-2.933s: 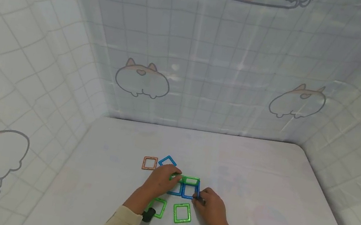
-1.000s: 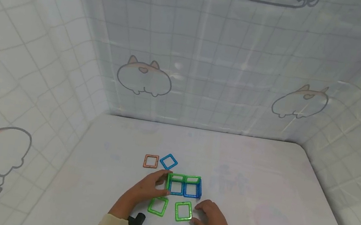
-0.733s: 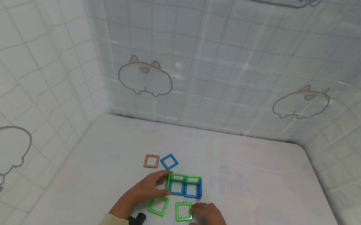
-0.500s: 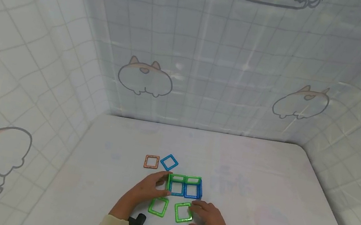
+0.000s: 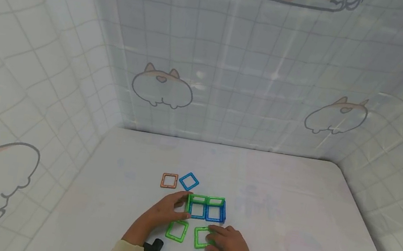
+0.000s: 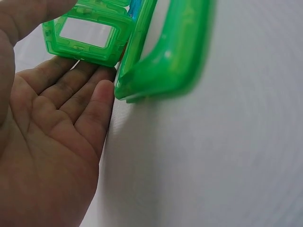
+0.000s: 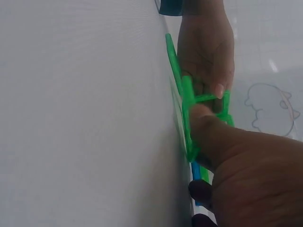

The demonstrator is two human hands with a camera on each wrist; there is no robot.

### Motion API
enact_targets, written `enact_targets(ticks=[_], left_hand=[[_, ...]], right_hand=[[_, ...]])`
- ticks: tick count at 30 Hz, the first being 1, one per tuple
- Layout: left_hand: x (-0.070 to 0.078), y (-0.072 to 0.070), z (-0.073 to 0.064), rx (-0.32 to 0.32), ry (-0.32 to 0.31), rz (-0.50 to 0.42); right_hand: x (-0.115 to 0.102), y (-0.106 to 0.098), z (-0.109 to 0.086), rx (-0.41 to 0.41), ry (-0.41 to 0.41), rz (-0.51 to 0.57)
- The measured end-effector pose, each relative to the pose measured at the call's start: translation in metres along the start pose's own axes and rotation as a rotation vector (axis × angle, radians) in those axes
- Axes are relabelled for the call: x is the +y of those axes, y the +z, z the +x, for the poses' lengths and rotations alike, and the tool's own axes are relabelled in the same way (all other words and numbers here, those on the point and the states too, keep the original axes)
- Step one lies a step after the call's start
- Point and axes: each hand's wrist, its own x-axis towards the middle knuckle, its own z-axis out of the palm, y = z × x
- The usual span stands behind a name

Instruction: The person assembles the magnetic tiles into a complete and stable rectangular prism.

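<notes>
On the white table [image 5: 273,199] stands a low box of magnetic tiles [image 5: 205,213], with blue squares on its floor and right side and green ones up its back and left. My left hand [image 5: 161,211] holds its left end, thumb at the front corner and fingers at the back one. In the left wrist view, the palm [image 6: 52,137] faces the green wall. My right hand [image 5: 235,247] pinches a loose green square tile [image 5: 197,239] in front of the box; its thumb [image 7: 206,123] presses the frame in the right wrist view.
Left of the right hand's tile lies another green square tile [image 5: 184,232]. Behind the box lie an orange square tile [image 5: 163,180] and a blue square tile [image 5: 194,178] turned cornerwise. Tiled-pattern curtains [image 5: 229,103] enclose the table's back and sides.
My right hand has left the box's right side, come forward and moved left onto the green tile. My left hand has shifted from the back wall to the left end, where a green wall now stands.
</notes>
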Motion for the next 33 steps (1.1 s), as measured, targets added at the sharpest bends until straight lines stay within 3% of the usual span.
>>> enact_targets(ticks=[6, 17, 26, 30, 33], left_hand=[[0.000, 0.001, 0.001, -0.001, -0.009, 0.008], [0.003, 0.000, 0.000, 0.000, -0.029, 0.020], [0.003, -0.001, 0.000, 0.005, -0.035, 0.017], [0.002, 0.000, -0.001, 0.007, -0.035, 0.016], [0.003, 0.001, -0.001, 0.007, -0.037, 0.018]], right_hand=[[0.000, 0.002, -0.003, 0.082, 0.006, 0.085], [-0.008, -0.004, -0.003, 0.131, 0.134, 0.123], [-0.010, -0.010, 0.000, -0.008, 0.232, 0.137], [-0.007, -0.007, -0.001, 0.018, 0.240, 0.213], [-0.005, -0.005, -0.004, 0.067, 0.252, 0.327]])
